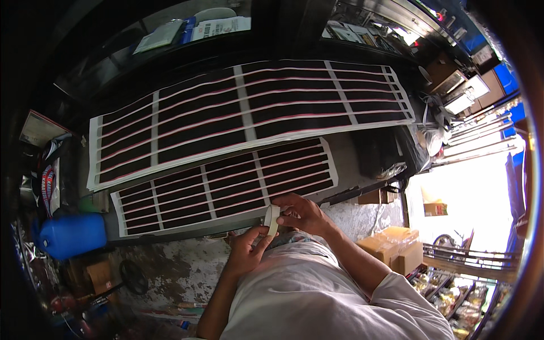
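To your left lies a blue canister [72, 234]; to your right, cardboard boxes [395, 247] sit stacked on the floor.

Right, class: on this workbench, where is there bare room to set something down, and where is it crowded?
A bare grey strip of bench top lies right of the smaller striped sheet, below the larger striped sheet and beside the dark bag. The two sheets cover the rest. The near edge is crowded: both hands, left and right, hold a tape roll there.

head camera looks steeply down, close over the person's chest, facing the workbench [362, 153].
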`<state>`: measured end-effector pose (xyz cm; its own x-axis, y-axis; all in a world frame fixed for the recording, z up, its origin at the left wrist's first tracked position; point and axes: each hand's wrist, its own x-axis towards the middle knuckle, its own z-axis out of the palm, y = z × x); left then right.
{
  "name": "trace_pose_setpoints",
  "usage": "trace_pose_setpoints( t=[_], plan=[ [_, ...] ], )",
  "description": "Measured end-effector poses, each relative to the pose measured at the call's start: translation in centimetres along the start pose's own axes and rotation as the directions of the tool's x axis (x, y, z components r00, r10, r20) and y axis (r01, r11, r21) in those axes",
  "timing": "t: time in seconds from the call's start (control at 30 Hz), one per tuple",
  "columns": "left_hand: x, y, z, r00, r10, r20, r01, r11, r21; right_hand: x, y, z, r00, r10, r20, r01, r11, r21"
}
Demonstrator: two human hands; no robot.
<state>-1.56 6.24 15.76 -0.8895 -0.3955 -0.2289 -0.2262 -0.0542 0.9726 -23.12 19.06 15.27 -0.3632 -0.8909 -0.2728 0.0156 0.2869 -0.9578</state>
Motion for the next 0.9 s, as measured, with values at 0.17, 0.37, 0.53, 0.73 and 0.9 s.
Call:
trace_pose_setpoints(
  t=[0.17,0.37,0.53,0.73,0.9],
  plan=[
    [3.2,0.6,7.0,0.998,-0.061,-0.031,0.062,0.998,0.029,-0.3,2.1,-7.3,0.994,-0.05,0.093,0.055,0.997,-0.061],
    [4.3,-0.5,14.0,0.995,-0.092,-0.048,0.095,0.994,0.056,-2.5,5.3,-12.5,0.986,-0.118,0.117,0.137,0.976,-0.168],
    [4.6,0.8,17.5,0.99,-0.11,-0.082,0.121,0.983,0.138,-3.5,6.7,-14.4,0.985,-0.123,0.12,0.139,0.982,-0.131],
    [4.7,-0.3,19.2,0.977,-0.163,-0.139,0.169,0.985,0.031,-3.2,7.1,-15.1,0.986,-0.098,0.138,0.113,0.988,-0.104],
    [4.8,-1.1,20.5,0.963,-0.267,-0.032,0.251,0.936,-0.248,-0.6,9.1,-16.6,0.942,-0.312,0.123,0.334,0.908,-0.252]
  ],
)
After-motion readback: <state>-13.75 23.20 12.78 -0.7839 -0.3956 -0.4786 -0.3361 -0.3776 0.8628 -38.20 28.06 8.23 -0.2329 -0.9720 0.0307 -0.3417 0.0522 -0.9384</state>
